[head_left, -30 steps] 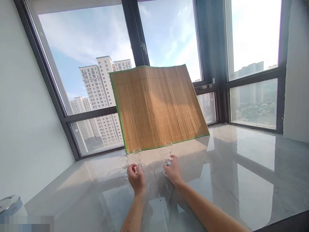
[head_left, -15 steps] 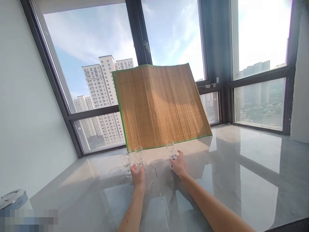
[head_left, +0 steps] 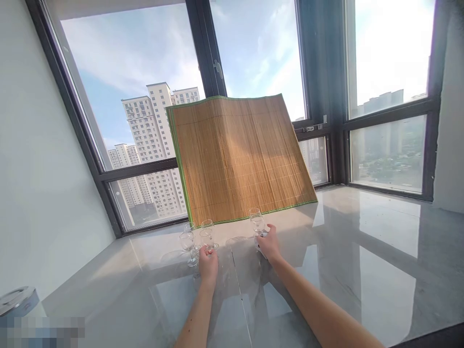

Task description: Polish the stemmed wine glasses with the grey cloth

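Observation:
Several clear stemmed wine glasses stand on the glossy grey sill. My left hand (head_left: 209, 266) is closed, fingertips pinched at the lower stem of one wine glass (head_left: 207, 234). Just left of it is another wine glass (head_left: 187, 240), untouched, with the rim of a further glass partly overlapping behind. My right hand (head_left: 268, 244) wraps its thumb and fingers around the lower part of a separate wine glass (head_left: 256, 221), whose bowl rises above the fingers. Its foot is mostly hidden by the hand.
A bamboo mat (head_left: 239, 159) with green edging leans against the window behind the glasses. Reflective tile (head_left: 326, 270) forms the sill, with a seam between my hands. A lidded white container (head_left: 20, 302) sits at lower left. A white wall (head_left: 39, 159) borders the left.
My left hand's thumb and fingers have drawn together at the glass stem. My right hand stays on its glass, nearly still. The view has shifted very slightly.

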`<move>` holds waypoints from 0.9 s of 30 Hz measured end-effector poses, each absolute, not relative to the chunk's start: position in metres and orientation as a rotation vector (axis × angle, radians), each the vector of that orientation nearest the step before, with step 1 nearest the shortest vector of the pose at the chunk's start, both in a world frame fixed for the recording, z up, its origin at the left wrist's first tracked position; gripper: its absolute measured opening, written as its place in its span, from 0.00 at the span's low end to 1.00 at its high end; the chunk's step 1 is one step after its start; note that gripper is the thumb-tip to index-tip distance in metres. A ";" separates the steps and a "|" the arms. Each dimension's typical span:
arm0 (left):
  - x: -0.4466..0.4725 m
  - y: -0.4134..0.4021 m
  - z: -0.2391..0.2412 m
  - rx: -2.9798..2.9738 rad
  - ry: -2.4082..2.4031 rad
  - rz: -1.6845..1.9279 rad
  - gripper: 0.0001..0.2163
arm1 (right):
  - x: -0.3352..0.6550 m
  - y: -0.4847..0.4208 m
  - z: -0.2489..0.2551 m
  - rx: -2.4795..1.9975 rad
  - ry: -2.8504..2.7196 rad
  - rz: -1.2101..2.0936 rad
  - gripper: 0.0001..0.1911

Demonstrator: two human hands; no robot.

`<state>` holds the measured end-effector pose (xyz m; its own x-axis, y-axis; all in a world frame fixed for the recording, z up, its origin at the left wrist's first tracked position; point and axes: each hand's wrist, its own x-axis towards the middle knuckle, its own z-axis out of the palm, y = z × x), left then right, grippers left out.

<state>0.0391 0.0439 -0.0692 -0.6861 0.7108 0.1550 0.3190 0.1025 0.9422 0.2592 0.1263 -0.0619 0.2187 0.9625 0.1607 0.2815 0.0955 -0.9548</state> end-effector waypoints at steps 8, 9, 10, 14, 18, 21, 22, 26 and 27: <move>0.045 0.041 -0.066 1.087 2.127 1.578 0.15 | 0.265 0.129 -0.062 -1.437 -1.242 0.783 0.37; 0.046 0.041 -0.066 1.090 2.130 1.581 0.15 | 0.265 0.129 -0.062 -1.437 -1.240 0.789 0.37; 0.046 0.041 -0.066 1.093 2.131 1.586 0.15 | 0.266 0.129 -0.063 -1.437 -1.240 0.800 0.38; 0.047 0.039 -0.063 1.098 2.156 1.561 0.14 | 0.269 0.121 -0.063 -1.427 -1.192 0.758 0.40; 0.049 0.036 -0.058 1.151 2.220 1.444 0.13 | 0.264 0.098 -0.059 -1.402 -1.106 0.654 0.39; 0.051 0.032 -0.056 1.273 2.231 1.401 0.15 | 0.249 0.076 -0.049 -1.262 -1.086 0.600 0.33; 0.052 0.031 -0.055 1.324 2.221 1.403 0.15 | 0.243 0.070 -0.046 -1.187 -1.103 0.557 0.32; 0.059 0.024 -0.051 1.568 2.268 1.349 0.14 | 0.225 0.053 -0.035 -0.898 -1.323 0.511 0.31; 0.061 0.022 -0.050 1.658 2.313 1.311 0.13 | 0.223 0.052 -0.033 -0.836 -1.363 0.549 0.32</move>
